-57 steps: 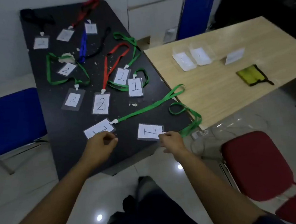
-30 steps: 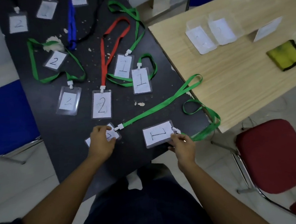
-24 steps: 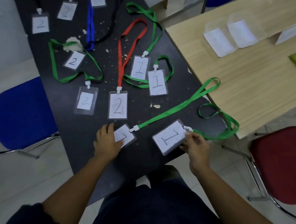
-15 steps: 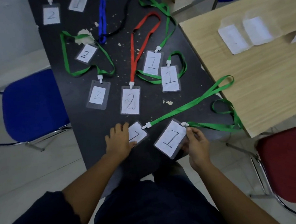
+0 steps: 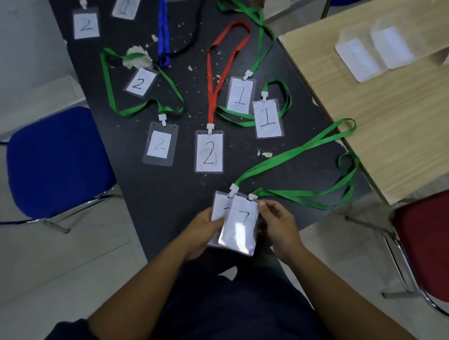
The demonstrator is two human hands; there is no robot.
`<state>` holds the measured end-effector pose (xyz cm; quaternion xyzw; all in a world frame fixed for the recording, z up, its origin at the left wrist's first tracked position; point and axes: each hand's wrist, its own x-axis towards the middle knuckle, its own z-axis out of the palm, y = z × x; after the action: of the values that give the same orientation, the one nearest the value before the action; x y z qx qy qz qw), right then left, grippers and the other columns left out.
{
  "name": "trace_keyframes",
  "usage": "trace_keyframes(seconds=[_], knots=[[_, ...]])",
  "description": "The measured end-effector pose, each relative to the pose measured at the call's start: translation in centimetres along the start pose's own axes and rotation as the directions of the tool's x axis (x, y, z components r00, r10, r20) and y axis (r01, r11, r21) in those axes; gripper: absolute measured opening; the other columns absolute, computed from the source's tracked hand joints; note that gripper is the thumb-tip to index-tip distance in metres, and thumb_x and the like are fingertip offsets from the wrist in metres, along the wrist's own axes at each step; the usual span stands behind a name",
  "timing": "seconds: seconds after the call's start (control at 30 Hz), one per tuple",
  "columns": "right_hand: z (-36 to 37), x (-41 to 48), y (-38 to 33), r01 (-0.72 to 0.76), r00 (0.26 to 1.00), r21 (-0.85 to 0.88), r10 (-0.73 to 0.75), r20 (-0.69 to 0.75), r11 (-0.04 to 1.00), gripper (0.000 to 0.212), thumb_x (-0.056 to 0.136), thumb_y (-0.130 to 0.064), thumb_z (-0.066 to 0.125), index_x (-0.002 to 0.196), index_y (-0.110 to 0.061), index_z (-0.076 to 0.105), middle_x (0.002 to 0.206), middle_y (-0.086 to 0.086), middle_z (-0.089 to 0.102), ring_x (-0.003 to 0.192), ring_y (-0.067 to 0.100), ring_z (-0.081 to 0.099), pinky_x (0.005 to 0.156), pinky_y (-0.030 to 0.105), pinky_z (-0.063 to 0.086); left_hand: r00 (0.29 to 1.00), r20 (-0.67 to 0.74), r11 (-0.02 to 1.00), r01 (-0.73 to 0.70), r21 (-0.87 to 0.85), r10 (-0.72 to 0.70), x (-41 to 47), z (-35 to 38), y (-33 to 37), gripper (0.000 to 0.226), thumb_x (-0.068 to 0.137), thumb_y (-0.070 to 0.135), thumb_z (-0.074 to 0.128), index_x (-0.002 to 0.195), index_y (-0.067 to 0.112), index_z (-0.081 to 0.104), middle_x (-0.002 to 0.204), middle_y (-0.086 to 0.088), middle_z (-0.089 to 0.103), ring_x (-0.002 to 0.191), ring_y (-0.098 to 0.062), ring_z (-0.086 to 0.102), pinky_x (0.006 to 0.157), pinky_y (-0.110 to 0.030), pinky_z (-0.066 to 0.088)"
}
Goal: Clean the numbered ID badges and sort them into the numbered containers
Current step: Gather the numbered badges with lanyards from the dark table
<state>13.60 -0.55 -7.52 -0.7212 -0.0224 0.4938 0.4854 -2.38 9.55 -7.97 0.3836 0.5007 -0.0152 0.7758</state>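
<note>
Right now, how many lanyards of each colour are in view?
Green lanyards: 5, two of them clipped to the held badges
Red lanyard: 1
Blue lanyard: 1
Black lanyard: 1
Total: 8

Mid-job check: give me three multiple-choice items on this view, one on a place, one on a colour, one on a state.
1. Where do the two clear plastic containers stand?
A. black table
B. light wooden table
C. blue chair

2. Which colour of lanyard is clipped to the big central clear-sleeved badge marked 2?
A. red
B. blue
C. black

3. How are the two clear-sleeved badges on green lanyards nearest the person?
A. lying apart on the table
B. held overlapping in both hands
C. dropped in a container

Key: 1 B, they sit on the wooden top. 2 A, the red lanyard ends at its clip. 3 B, the left hand and right hand grip them, one over the other.
</note>
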Motion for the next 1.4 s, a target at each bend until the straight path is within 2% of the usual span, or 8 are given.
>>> trace_keyframes(seconds=[0.27, 0.53, 0.63, 0.83, 1.0, 1.1, 1.2, 1.4], knots=[[3.2, -0.5, -0.5, 0.07, 0.997, -0.055, -0.068, 0.043, 0.996, 0.005, 0.093, -0.027, 0.066, 0.092, -0.023, 0.069, 0.088, -0.003, 0.075, 0.073, 0.007, 0.067, 0.053, 0.027, 0.052, 0.997, 0.015, 0.945, 0.077, -0.318, -0.077, -2.7, -0.8, 1.2, 0.061, 0.091, 0.068, 0.032, 0.116, 0.027, 0.071, 0.114, -0.011, 0.073, 0.102, -0.027, 0.071, 0.079, -0.039, 0.058], [6.8, -1.2, -0.9, 0.231, 0.971, -0.198, -0.212, 0.112, 0.953, 0.012, 0.084, -0.023, 0.077, 0.09, -0.014, 0.07, 0.085, 0.005, 0.075, 0.078, 0.02, 0.069, 0.062, 0.037, 0.056, 0.993, 0.093, 0.89, 0.108, -0.443, -0.074, -3.7, -4.3, 1.1, 0.07, 0.096, 0.066, 0.022, 0.127, 0.018, 0.062, 0.119, -0.024, 0.068, 0.106, -0.04, 0.067, 0.087, -0.048, 0.056], [8.0, -1.0, -1.8, 0.331, 0.942, -0.327, -0.289, 0.171, 0.885, 0.017, 0.079, -0.024, 0.081, 0.088, -0.013, 0.071, 0.084, 0.001, 0.075, 0.08, 0.014, 0.071, 0.071, 0.031, 0.059, 0.993, 0.115, 0.858, 0.093, -0.506, -0.039, -4.1, -5.5, 0.6, 0.065, 0.095, 0.063, 0.03, 0.126, 0.018, 0.064, 0.118, -0.025, 0.068, 0.1, -0.04, 0.07, 0.075, -0.044, 0.059], [9.7, 0.7, -4.2, 0.433, 0.891, -0.489, -0.274, 0.363, 0.757, 0.019, 0.069, -0.03, 0.088, 0.077, -0.026, 0.071, 0.075, -0.01, 0.072, 0.072, 0.001, 0.068, 0.061, 0.018, 0.055, 0.989, 0.132, 0.832, 0.13, -0.539, -0.069, -4.1, -8.1, 0.3, 0.072, 0.097, 0.068, 0.019, 0.134, 0.021, 0.06, 0.13, -0.025, 0.061, 0.119, -0.044, 0.06, 0.098, -0.054, 0.049], [10.3, 2.3, -5.4, 0.483, 0.869, -0.673, -0.211, 0.448, 0.56, 0.04, 0.064, -0.067, 0.076, 0.083, -0.032, 0.072, 0.069, -0.013, 0.069, 0.066, 0.0, 0.066, 0.057, 0.022, 0.054, 0.989, 0.143, 0.797, 0.113, -0.593, -0.033, -3.9, -8.2, 0.7, 0.07, 0.097, 0.064, 0.028, 0.131, 0.015, 0.064, 0.133, -0.029, 0.058, 0.121, -0.046, 0.058, 0.098, -0.053, 0.05], [10.2, 3.6, -6.5, 0.46, 0.888, -0.692, -0.288, 0.359, 0.557, 0.059, 0.074, -0.08, 0.057, 0.083, -0.023, 0.072, 0.062, -0.005, 0.068, 0.056, 0.011, 0.066, 0.057, 0.033, 0.056, 0.992, 0.122, 0.783, 0.103, -0.614, -0.035, -3.4, -8.2, 0.6, 0.074, 0.097, 0.067, 0.023, 0.133, 0.015, 0.062, 0.131, -0.031, 0.058, 0.117, -0.045, 0.061, 0.095, -0.051, 0.051], [10.2, 6.3, -7.7, 0.428, 0.882, -0.683, -0.437, 0.173, 0.592, 0.037, 0.093, -0.05, 0.058, 0.085, -0.016, 0.068, 0.076, -0.001, 0.071, 0.074, 0.02, 0.067, 0.067, 0.032, 0.052, 0.995, 0.089, 0.787, 0.096, -0.609, -0.053, -2.9, -8.5, 0.2, 0.074, 0.096, 0.068, 0.018, 0.132, 0.018, 0.06, 0.127, -0.03, 0.061, 0.116, -0.043, 0.062, 0.092, -0.05, 0.051], [12.6, 11.9, -10.3, 0.188, 0.966, -0.682, -0.257, 0.0, 0.707, 0.04, 0.099, -0.027, 0.055, 0.134, -0.007, 0.051, 0.121, 0.01, 0.065, 0.115, 0.028, 0.058, 0.089, 0.029, 0.041, 0.998, 0.051, 0.773, 0.07, -0.63, -0.049, -2.8, -9.0, 0.0, 0.076, 0.094, 0.071, 0.022, 0.133, 0.018, 0.059, 0.128, -0.029, 0.062, 0.116, -0.042, 0.063, 0.092, -0.05, 0.051]])
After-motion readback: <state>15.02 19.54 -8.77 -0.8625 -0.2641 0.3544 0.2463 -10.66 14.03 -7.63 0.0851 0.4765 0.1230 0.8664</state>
